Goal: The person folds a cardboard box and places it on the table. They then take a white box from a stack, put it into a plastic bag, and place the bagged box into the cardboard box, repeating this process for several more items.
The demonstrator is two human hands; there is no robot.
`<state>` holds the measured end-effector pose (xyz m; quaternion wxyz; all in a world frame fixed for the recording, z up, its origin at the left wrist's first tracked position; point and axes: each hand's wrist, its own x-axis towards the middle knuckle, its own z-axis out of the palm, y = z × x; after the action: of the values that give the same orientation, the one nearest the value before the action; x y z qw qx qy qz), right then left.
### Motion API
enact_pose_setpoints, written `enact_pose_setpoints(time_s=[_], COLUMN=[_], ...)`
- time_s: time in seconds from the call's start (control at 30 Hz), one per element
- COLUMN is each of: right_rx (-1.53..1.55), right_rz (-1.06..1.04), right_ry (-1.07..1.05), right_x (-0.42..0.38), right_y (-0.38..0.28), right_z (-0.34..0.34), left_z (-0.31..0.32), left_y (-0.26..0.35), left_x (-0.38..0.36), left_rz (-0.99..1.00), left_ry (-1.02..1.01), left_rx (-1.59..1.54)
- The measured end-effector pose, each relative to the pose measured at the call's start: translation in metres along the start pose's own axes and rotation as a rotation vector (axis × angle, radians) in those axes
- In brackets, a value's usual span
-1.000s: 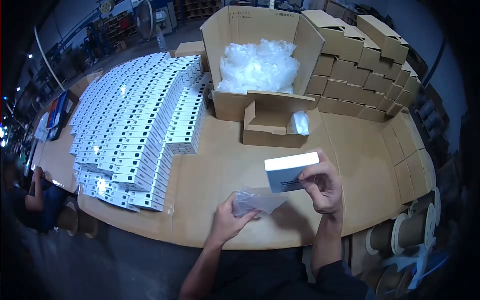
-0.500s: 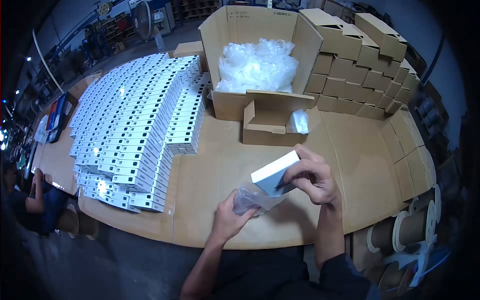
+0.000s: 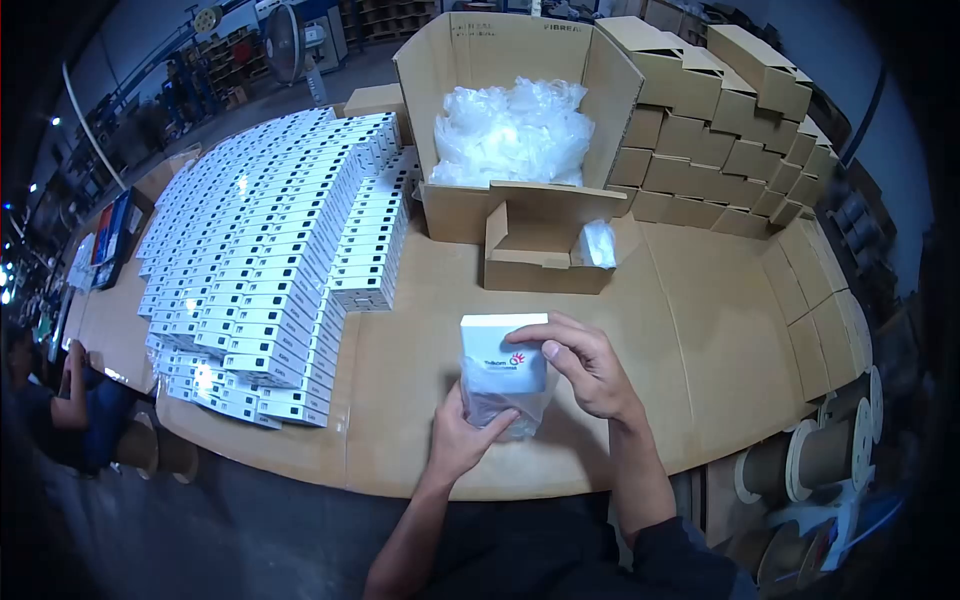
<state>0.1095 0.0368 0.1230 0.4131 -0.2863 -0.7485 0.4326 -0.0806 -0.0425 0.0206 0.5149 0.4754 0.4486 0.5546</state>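
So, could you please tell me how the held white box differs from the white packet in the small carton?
The white box stands partly out of its plastic bag, while the white packet looks wrapped wherever it shows. The white box bears a red logo; the white packet shows no print I can make out. Both are white.

Two hands in play, your left hand (image 3: 462, 440) and your right hand (image 3: 583, 370), with one white box (image 3: 481, 343) and one plastic bag (image 3: 525, 415)! Ahead of you, one big carton (image 3: 455, 216), one small carton (image 3: 545, 279), one wrapped packet (image 3: 598, 244)! One fan (image 3: 284, 42), one co-worker (image 3: 68, 402), at least three spools (image 3: 828, 458)! Stacked boxes (image 3: 280, 260) on your left: dozens, too many to count!
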Motion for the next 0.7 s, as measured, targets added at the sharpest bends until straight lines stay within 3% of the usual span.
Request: enact_pose_setpoints(time_s=[0.13,0.23,0.27,0.4,0.5,0.7], right_rx=[0.091,0.206,0.242,0.571,0.608,0.878], right_rz=[0.117,0.200,0.227,0.248,0.465,0.425], right_ry=[-0.001,-0.039,-0.054,0.234,0.222,0.430], right_x=[-0.005,-0.010,-0.013,-0.026,-0.044,-0.054], right_y=[0.013,0.015,0.015,0.025,0.049,0.075], right_z=[0.003,0.003,0.004,0.025,0.027,0.054], left_z=[0.002,-0.003,-0.009,-0.001,-0.002,-0.019], left_y=[0.000,-0.015,-0.032,-0.014,-0.013,-0.038], left_x=[-0.001,0.000,0.000,0.003,0.007,0.011], left_rz=[0.020,-0.099,-0.142,-0.136,-0.068,0.005], left_ry=[-0.017,0.035,0.067,0.128,0.133,0.112], left_rx=[-0.191,-0.572,-0.392,-0.535,-0.486,-0.159])
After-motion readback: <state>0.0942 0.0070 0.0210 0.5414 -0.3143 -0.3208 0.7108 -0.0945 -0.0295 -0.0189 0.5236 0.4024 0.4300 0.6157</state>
